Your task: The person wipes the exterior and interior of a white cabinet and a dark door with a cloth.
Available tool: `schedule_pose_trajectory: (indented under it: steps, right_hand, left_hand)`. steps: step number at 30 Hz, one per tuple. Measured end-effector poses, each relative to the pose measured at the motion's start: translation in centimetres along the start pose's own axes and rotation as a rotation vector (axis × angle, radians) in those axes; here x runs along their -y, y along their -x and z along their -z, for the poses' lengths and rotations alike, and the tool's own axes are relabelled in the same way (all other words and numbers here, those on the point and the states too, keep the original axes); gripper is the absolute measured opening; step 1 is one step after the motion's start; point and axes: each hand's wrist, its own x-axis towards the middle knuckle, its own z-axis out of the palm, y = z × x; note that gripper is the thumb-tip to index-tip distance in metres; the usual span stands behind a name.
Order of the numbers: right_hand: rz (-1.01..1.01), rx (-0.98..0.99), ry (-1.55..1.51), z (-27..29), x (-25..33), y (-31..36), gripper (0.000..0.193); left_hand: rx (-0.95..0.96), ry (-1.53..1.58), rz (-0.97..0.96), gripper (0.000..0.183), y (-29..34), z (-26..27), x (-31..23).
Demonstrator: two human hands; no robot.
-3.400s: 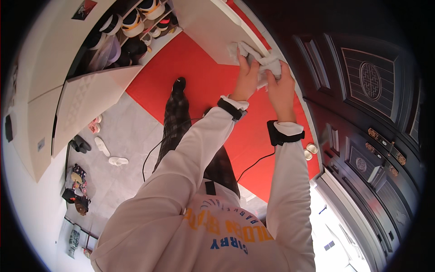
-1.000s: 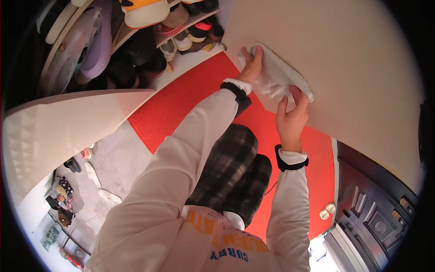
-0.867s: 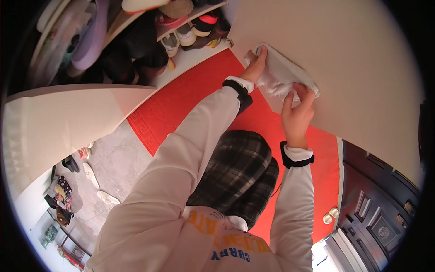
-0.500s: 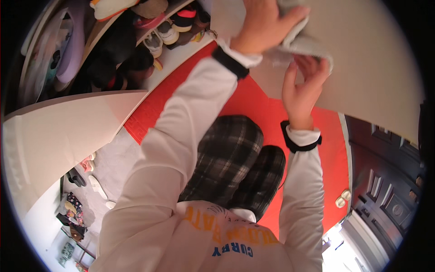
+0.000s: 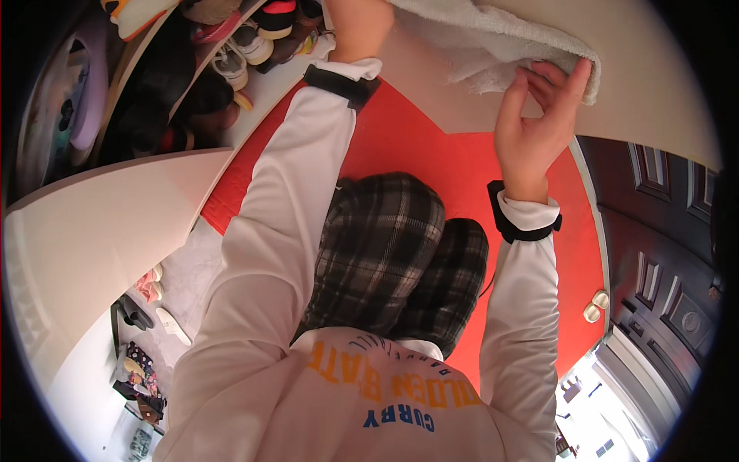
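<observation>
A pale grey cloth with a fluffy, towel-like look (image 5: 508,35) is spread along a cream panel at the top. My right hand (image 5: 539,131) holds the cloth's right end, its fingers bent at the edge and the thumb apart from them. At the upper edge of the picture, my left hand (image 5: 360,29) is beside the cloth's other end. Its fingers lie outside the picture, so their grip is hidden. Both wrists wear black bands over white sleeves.
The cream panel (image 5: 647,92) stands ahead. An open cabinet with several shoes (image 5: 254,45) is at upper left, its white door (image 5: 115,215) swung out. My knees are over a red mat (image 5: 408,138). A dark panelled door (image 5: 654,254) is at right.
My hands have moved apart, the left one leftward and up, the right one slightly rightward. The cloth, bunched between them before, is now stretched out wide. The view has shifted slightly.
</observation>
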Motion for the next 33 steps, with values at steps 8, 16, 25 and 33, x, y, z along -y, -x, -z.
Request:
schedule_pose_trajectory:
  steps: [8, 16, 25, 33]
  right_hand:
    - [0.002, -0.042, 0.186, 1.2, -2.3, 3.3, 0.067]
    - [-0.107, 0.187, 0.322, 0.6, -4.8, 8.3, 0.052]
    - [-0.106, 0.327, 0.316, 1.0, -5.5, 8.9, 0.04]
    - [-0.154, 0.414, 0.269, -1.6, -6.2, 10.1, 0.039]
  left_hand:
    - [-0.061, 0.498, 0.579, 0.022, 2.8, -2.6, 1.6]
    - [0.376, 0.133, 0.432, 0.035, 8.8, -2.7, 4.2]
    - [1.017, 0.235, 0.358, 0.032, 16.6, -6.6, 5.8]
    - [1.201, 0.255, 0.235, 0.021, 16.1, -7.3, 8.4]
